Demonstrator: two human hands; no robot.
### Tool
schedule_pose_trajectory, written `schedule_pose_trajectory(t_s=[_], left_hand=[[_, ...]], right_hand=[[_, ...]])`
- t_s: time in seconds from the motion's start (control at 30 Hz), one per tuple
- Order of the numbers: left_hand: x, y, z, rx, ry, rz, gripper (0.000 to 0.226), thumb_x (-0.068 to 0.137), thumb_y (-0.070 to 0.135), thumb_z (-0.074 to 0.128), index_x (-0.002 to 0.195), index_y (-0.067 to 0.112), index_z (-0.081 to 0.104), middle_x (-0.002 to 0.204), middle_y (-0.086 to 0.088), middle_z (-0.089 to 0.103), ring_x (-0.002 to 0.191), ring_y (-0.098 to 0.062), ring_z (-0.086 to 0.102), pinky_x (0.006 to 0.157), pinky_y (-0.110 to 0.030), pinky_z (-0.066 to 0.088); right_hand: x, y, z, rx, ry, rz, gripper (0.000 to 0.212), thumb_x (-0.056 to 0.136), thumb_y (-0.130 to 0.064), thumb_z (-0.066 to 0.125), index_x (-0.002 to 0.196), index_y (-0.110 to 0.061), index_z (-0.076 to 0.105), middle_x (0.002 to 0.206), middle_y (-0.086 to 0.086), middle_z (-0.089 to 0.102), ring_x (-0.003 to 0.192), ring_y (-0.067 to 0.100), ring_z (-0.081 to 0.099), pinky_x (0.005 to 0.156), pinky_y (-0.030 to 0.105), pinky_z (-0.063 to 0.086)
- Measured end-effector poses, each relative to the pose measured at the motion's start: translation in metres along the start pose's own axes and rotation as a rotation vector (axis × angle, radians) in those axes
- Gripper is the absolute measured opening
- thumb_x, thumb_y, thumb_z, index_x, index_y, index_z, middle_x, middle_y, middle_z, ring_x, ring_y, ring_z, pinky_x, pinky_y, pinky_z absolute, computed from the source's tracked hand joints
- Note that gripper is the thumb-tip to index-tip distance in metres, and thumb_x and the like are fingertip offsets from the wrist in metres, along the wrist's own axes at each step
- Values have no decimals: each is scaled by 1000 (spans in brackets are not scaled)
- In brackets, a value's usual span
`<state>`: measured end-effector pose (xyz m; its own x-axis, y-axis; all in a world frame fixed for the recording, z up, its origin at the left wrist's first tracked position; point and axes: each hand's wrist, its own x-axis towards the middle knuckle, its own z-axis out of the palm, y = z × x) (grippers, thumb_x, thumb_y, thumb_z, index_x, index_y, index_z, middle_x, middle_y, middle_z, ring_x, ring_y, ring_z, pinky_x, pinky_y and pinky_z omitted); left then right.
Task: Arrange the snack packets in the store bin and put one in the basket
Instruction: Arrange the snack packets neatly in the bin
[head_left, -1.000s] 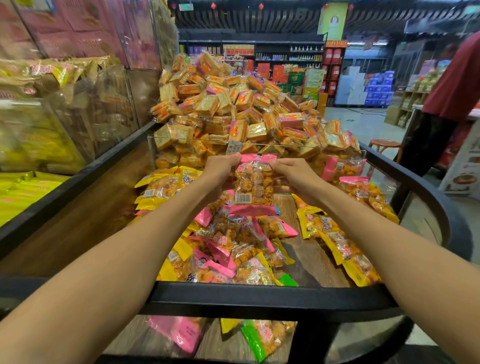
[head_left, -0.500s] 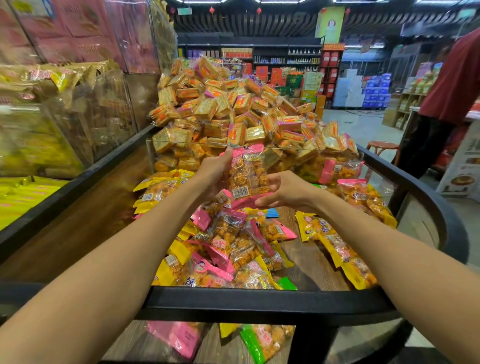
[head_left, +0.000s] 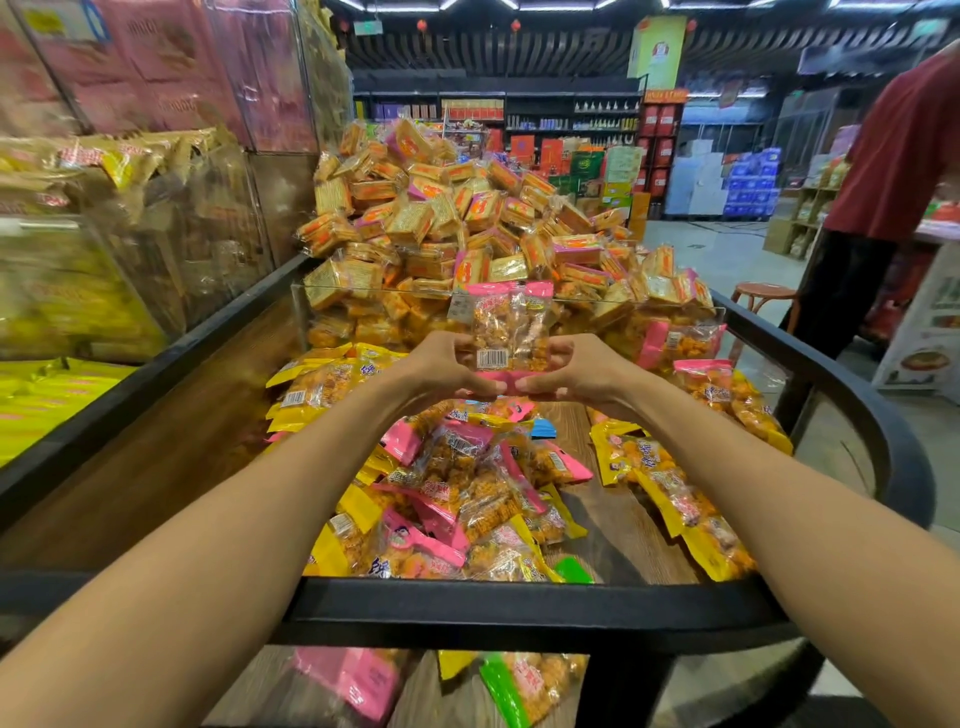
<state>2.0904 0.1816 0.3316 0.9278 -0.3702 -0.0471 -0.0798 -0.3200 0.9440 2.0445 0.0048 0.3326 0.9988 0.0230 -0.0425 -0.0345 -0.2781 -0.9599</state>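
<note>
A clear snack packet (head_left: 511, 325) with pink ends and a barcode stands upright over the middle of the store bin. My left hand (head_left: 441, 369) grips its lower left side and my right hand (head_left: 574, 371) grips its lower right side, thumbs meeting under the pink bottom edge. Below lies a loose heap of pink and yellow snack packets (head_left: 457, 493) on the bin's wooden floor. A row of yellow packets (head_left: 680, 499) runs along the right, and more yellow ones (head_left: 322, 387) lie at the left. No basket shows.
The bin's black rim (head_left: 519, 605) curves across the front and up the right side. A clear divider (head_left: 597, 301) holds back a tall mound of orange cracker packs (head_left: 467, 218). A person in a red shirt (head_left: 904, 156) stands at the right near a stool (head_left: 763, 293).
The packet went from tilted in my left hand to upright between both hands. My right hand moved up from below it to grip its lower right side.
</note>
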Motion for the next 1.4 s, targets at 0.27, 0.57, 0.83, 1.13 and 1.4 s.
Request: schedule_pose_trajectory(t_s=[0.27,0.57,0.83,1.13,1.4], left_hand=[[-1,3,-8,-98,68,-25,38,63,14,83,88,5,55,92,-5,56,89,-15,55,93,-41,50],[-1,-15,-58,120,417,-46,34,83,-3,67,116,-3,60,101,-16,65,82,-21,66,71,-34,54],[10,-38,-69,756,517,-20,48,91,22,57,139,23,48,134,-11,54,123,-32,49,102,-43,39],[3,-46,-51,856,349,65,30,91,31,62,119,21,67,114,-5,69,107,-23,61,85,-35,47],[6,-42,-46,944,373,119,31,91,28,61,117,11,67,124,-11,63,117,-29,55,94,-42,47]], right_hand=[[2,3,-1,17,-51,-4,67,73,7,73,131,12,42,73,19,57,80,28,65,74,30,59],[2,8,-8,-60,47,-13,36,87,5,61,122,2,54,97,15,67,70,17,68,57,21,57],[7,13,-11,-143,146,-35,30,87,1,64,117,-1,58,98,17,68,70,17,69,57,22,56],[1,15,-16,-151,210,-73,27,90,-1,61,116,0,59,103,19,67,74,18,68,59,22,56],[-15,4,-97,-722,209,-50,21,91,-10,61,111,-4,64,108,11,66,94,22,64,81,33,53]])
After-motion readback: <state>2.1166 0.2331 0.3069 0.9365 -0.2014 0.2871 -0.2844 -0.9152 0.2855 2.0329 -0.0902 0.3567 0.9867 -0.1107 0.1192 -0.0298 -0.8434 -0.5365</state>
